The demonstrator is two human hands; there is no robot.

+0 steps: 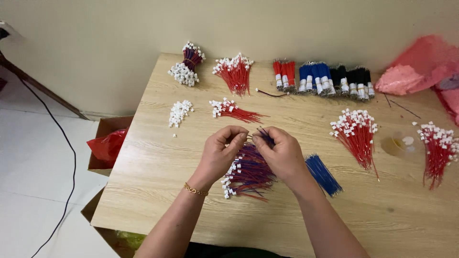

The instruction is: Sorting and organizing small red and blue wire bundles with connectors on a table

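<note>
My left hand [221,152] and my right hand [282,153] meet over the middle of the wooden table [158,162], fingertips pinched together on thin blue wires [263,131] that stick out between them. Whether a small white connector sits in my left fingertips is hidden. Right under both hands lies a pile of red-and-blue wires with white connectors [246,177]. A bundle of plain blue wires [323,174] lies just right of my right wrist. A gold bracelet [195,190] circles my left wrist.
A heap of loose white connectors [179,112] and red wire bunches [234,111] [235,71] [357,134] [437,148] lie around. Banded red, blue and black bundles [322,79] line the back edge. Pink bags [420,67] sit far right. Cardboard boxes [106,143] stand left of the table.
</note>
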